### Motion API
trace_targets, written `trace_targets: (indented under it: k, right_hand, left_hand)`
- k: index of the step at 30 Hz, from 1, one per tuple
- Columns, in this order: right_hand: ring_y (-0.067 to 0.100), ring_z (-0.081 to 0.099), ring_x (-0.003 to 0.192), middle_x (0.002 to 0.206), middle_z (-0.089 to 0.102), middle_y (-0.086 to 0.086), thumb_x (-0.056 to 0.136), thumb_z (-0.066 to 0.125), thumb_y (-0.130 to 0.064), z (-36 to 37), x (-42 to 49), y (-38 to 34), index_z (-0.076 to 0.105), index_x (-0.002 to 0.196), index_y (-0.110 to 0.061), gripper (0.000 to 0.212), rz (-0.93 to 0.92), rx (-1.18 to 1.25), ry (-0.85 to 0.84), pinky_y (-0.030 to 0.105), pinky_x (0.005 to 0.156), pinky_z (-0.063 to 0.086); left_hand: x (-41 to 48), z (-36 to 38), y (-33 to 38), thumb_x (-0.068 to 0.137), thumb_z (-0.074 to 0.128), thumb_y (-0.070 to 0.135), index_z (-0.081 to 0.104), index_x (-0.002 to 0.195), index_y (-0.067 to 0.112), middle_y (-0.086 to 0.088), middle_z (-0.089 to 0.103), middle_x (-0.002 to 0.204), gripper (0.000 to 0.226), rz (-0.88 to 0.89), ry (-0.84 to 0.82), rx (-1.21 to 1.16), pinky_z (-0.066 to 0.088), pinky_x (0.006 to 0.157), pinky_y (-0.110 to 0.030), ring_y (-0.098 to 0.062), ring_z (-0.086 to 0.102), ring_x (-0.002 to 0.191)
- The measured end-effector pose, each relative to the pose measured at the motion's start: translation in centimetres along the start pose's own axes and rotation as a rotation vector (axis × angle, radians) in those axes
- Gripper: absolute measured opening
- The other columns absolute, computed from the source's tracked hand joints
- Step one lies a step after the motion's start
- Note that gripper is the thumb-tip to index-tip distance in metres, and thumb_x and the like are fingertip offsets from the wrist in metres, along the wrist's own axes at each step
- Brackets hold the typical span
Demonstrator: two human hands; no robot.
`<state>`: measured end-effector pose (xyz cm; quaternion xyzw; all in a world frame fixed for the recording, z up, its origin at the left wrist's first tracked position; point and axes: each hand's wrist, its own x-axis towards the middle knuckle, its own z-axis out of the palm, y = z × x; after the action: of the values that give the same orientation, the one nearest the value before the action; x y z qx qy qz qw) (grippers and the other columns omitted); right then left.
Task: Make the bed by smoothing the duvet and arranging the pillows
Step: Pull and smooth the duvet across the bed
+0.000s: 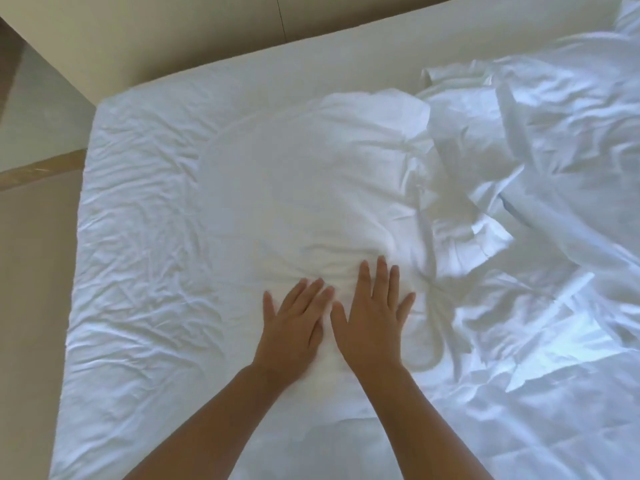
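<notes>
A white pillow (pixel 311 188) lies flat in the middle of the bed, on the wrinkled white sheet (pixel 138 237). My left hand (pixel 294 323) and my right hand (pixel 372 317) rest palm-down side by side on the pillow's near part, fingers spread and holding nothing. The cloth bunches into small creases just ahead of the fingertips. A crumpled white duvet (pixel 554 202) is heaped over the right half of the bed, with a folded edge touching the pillow's right side.
The mattress's left edge (pixel 74 271) drops to a beige floor (pixel 31 306). A beige wall or headboard (pixel 173 36) runs along the far side. A further white bundle (pixel 628 12), perhaps another pillow, shows at the top right corner.
</notes>
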<state>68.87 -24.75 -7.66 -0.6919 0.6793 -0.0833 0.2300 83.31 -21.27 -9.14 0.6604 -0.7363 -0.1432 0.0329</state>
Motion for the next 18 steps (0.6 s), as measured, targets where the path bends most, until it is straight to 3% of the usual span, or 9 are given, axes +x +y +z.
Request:
trace_targets:
  k: [3, 5, 9, 13, 18]
  right_hand:
    - [0.033, -0.001, 0.156, 0.169, 0.005, 0.013, 0.094, 0.050, -0.045, 1.6, -1.2, -1.4, 0.019, 0.160, -0.012, 0.080, 0.044, -0.011, 0.067, 0.066, 0.121, 0.008]
    - [0.034, 0.001, 0.156, 0.169, 0.005, 0.014, 0.094, 0.047, -0.047, 2.3, -1.6, -2.1, 0.018, 0.160, -0.011, 0.081, 0.086, -0.050, 0.085, 0.068, 0.119, 0.011]
    - [0.035, -0.002, 0.156, 0.169, 0.000, 0.014, 0.096, 0.039, -0.057, 2.9, -2.0, -3.4, 0.011, 0.161, -0.012, 0.084, 0.156, -0.098, 0.146, 0.067, 0.120, 0.010]
    - [0.030, -0.001, 0.157, 0.170, 0.000, 0.008, 0.091, 0.031, -0.074, 4.7, -1.4, -2.1, 0.009, 0.162, -0.030, 0.086, 0.260, -0.121, 0.170, 0.061, 0.122, 0.009]
    - [0.029, 0.006, 0.156, 0.170, 0.003, 0.007, 0.092, 0.034, -0.071, 7.9, 1.2, 0.3, 0.012, 0.161, -0.032, 0.083, 0.413, -0.107, 0.269, 0.050, 0.125, 0.006]
  left_hand:
    - [3.2, -2.9, -2.5, 0.093, 0.041, 0.016, 0.032, 0.155, 0.027, 0.004, 0.027, 0.165, 0.064, 0.114, 0.095, 0.008, 0.030, 0.112, -0.064, -0.017, 0.023, 0.153]
    - [7.1, -4.5, -4.1, 0.099, 0.044, 0.031, 0.026, 0.158, 0.030, 0.001, 0.018, 0.168, 0.061, 0.184, 0.103, 0.146, 0.019, 0.112, -0.071, -0.021, 0.014, 0.155]
    - [17.9, -6.3, -5.7, 0.097, 0.022, 0.064, 0.024, 0.157, 0.036, 0.002, 0.014, 0.168, 0.066, 0.384, 0.003, 0.361, 0.008, 0.106, -0.082, -0.027, 0.008, 0.156]
    - [26.7, -5.0, -7.8, 0.092, 0.012, 0.077, 0.008, 0.156, 0.048, 0.010, 0.005, 0.169, 0.071, 0.469, -0.021, 0.453, 0.000, 0.105, -0.082, -0.024, 0.000, 0.156]
    - [34.3, -3.6, -9.7, 0.088, 0.007, 0.080, -0.002, 0.154, 0.053, 0.016, -0.009, 0.167, 0.072, 0.472, -0.050, 0.383, -0.003, 0.109, -0.079, -0.024, -0.009, 0.155]
